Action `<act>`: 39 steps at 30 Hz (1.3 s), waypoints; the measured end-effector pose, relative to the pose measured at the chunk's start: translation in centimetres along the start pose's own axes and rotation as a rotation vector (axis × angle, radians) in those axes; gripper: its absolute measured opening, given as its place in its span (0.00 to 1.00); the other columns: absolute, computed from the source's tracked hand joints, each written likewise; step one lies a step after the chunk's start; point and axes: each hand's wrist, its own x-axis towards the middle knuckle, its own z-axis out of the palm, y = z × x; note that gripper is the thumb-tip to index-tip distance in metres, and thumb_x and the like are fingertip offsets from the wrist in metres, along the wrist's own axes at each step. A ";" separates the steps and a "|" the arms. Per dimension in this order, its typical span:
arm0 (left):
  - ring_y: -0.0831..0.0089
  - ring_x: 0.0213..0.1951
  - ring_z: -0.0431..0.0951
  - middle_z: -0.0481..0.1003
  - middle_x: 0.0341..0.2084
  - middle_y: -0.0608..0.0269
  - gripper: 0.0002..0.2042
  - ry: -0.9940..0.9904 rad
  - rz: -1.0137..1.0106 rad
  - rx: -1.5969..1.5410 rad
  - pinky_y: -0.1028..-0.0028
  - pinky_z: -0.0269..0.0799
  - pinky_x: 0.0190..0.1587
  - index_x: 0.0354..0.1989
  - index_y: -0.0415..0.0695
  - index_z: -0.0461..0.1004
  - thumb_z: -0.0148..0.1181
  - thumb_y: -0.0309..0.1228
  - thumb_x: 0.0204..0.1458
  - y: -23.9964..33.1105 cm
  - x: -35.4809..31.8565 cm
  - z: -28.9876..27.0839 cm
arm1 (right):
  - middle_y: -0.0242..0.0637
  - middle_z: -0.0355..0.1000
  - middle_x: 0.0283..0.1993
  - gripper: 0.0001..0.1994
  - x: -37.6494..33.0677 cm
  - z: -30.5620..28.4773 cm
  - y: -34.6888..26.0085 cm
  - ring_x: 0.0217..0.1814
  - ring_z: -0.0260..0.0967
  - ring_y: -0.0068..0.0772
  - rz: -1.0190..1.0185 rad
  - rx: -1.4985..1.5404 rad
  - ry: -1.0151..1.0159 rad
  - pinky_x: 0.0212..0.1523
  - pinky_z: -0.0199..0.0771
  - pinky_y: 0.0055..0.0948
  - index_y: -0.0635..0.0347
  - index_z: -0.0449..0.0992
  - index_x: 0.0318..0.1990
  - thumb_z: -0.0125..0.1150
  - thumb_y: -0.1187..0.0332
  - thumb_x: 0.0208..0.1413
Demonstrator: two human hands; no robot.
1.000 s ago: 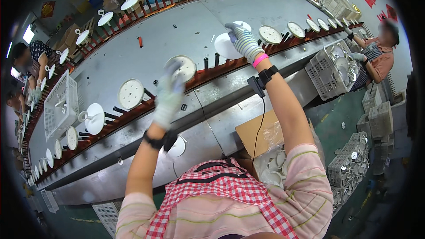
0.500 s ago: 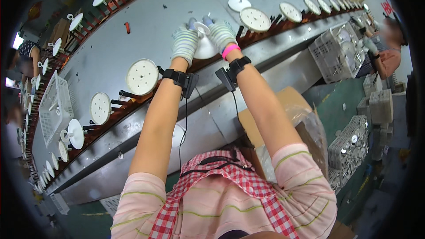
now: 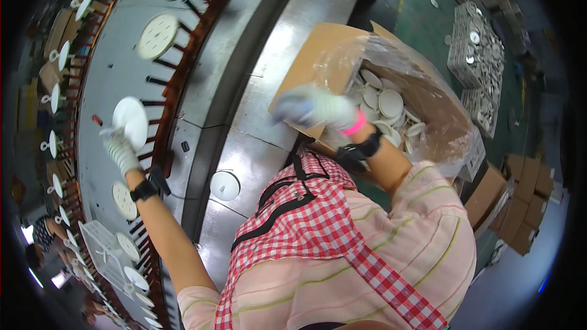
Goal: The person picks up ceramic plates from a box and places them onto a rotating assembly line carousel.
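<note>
My left hand (image 3: 122,151), in a striped glove, is at a white round disc (image 3: 131,123) beside the row of dark pegs. Its fingers are closed on the disc's near side, around a small white projecting part. My right hand (image 3: 313,109), gloved with a pink band at the wrist, is smeared by motion over the flap of a cardboard box (image 3: 306,67). Whether it holds anything does not show. Inside the box's clear plastic liner (image 3: 440,116) lie several loose white round discs (image 3: 390,103).
A curved rail of dark pegs (image 3: 177,79) carries discs with holes (image 3: 158,36). One white disc (image 3: 225,185) lies on the metal ledge (image 3: 244,159). A white basket (image 3: 104,250) stands on the grey table (image 3: 116,55). Crates of small parts (image 3: 477,55) stand at right.
Both hands were together at one white piece. Now they are apart: my right hand has swung right to the box, my left stays at a disc. The view has turned toward the box.
</note>
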 end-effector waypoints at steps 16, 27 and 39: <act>0.66 0.33 0.71 0.71 0.37 0.55 0.13 0.070 -0.424 0.097 0.69 0.68 0.41 0.42 0.39 0.69 0.49 0.33 0.51 -3.0 -2.4 -1.9 | 0.33 0.38 0.71 0.26 -37.1 -5.3 25.1 0.73 0.32 0.42 0.544 -0.134 0.516 0.69 0.26 0.44 0.55 0.49 0.66 0.34 0.63 0.59; 0.58 0.46 0.71 0.69 0.48 0.46 0.24 0.517 -0.495 0.079 0.68 0.63 0.53 0.54 0.35 0.63 0.47 0.41 0.55 6.1 -16.0 -9.6 | 0.45 0.71 0.43 0.17 -24.5 -9.1 9.2 0.49 0.66 0.41 1.293 -0.631 0.048 0.53 0.61 0.33 0.62 0.71 0.43 0.54 0.59 0.52; 0.71 0.56 0.62 0.61 0.56 0.57 0.30 -0.949 -0.111 -1.352 0.73 0.58 0.56 0.63 0.41 0.49 0.54 0.28 0.52 32.9 -18.5 6.4 | 0.38 0.66 0.49 0.23 -2.2 -2.4 -3.6 0.52 0.63 0.28 0.713 0.904 0.646 0.54 0.62 0.27 0.64 0.66 0.52 0.52 0.55 0.56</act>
